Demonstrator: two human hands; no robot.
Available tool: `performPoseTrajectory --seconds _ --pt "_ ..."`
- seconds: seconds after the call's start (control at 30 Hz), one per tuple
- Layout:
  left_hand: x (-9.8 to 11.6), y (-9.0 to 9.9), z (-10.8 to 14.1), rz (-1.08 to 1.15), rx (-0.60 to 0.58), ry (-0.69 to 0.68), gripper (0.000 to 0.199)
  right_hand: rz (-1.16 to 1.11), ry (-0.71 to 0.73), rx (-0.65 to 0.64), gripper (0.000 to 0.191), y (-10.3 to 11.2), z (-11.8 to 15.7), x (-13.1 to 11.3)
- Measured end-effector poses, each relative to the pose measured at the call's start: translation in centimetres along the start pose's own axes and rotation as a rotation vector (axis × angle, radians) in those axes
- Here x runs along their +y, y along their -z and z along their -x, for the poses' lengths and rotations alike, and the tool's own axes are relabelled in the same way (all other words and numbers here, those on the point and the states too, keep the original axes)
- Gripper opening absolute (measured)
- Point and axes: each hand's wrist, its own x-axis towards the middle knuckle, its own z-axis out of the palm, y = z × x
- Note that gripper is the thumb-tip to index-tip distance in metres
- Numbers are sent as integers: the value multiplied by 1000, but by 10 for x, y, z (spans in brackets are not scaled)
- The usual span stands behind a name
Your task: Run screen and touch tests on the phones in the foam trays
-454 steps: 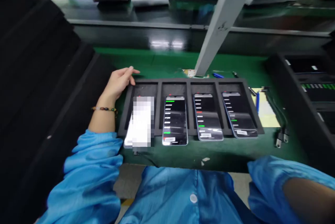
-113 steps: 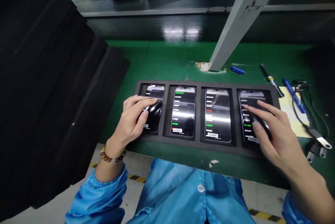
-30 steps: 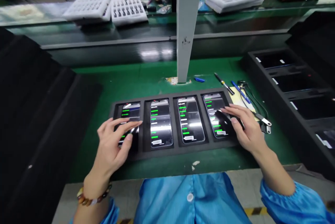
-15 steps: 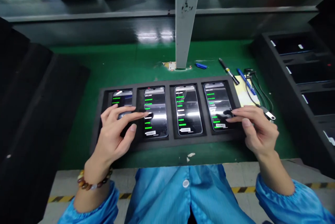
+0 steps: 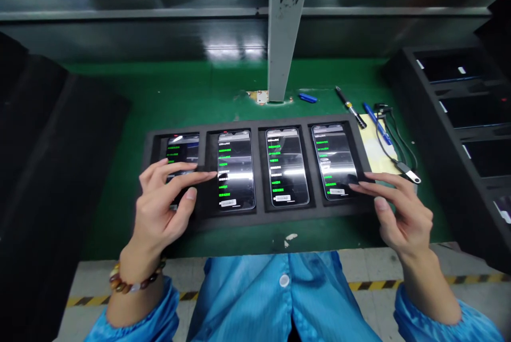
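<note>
Several smartphones lie face up in the slots of a black foam tray [image 5: 261, 216], their dark screens showing lines of green and white text. My left hand [image 5: 164, 201] is over the leftmost phone [image 5: 181, 146] and partly hides it; its fingers are apart and hold nothing. The index fingertip is at the left edge of the second phone [image 5: 235, 171]. To the right of that lies the third phone [image 5: 288, 169]. My right hand [image 5: 401, 214] has its fingers spread, with a fingertip by the right edge of the rightmost phone [image 5: 334, 163]. Whether either fingertip touches is unclear.
Right of the tray lie a yellow paper [image 5: 375, 145], a blue pen [image 5: 377, 123], a black pen [image 5: 351, 107] and a black cable [image 5: 393, 145]. A blue cap [image 5: 307, 98] is near the grey post [image 5: 287, 33]. Black foam trays [image 5: 431, 139] stand at both sides.
My left hand has moved slightly left, off the second phone's screen to its edge. My right hand has drawn back a little to the right from the rightmost phone.
</note>
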Motion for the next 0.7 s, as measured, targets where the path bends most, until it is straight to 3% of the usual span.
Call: performPoseTrajectory --seconds 0.3,0.57,0.7 --pt "-14 20 29 -112 151 221 21 -1 56 -195 41 -11 -7 -26" --pt "-26 22 47 -144 239 289 20 83 13 -69 44 -4 7 -16" --pt "-30 19 48 -126 262 277 19 179 16 -116 36 -4 11 -18"
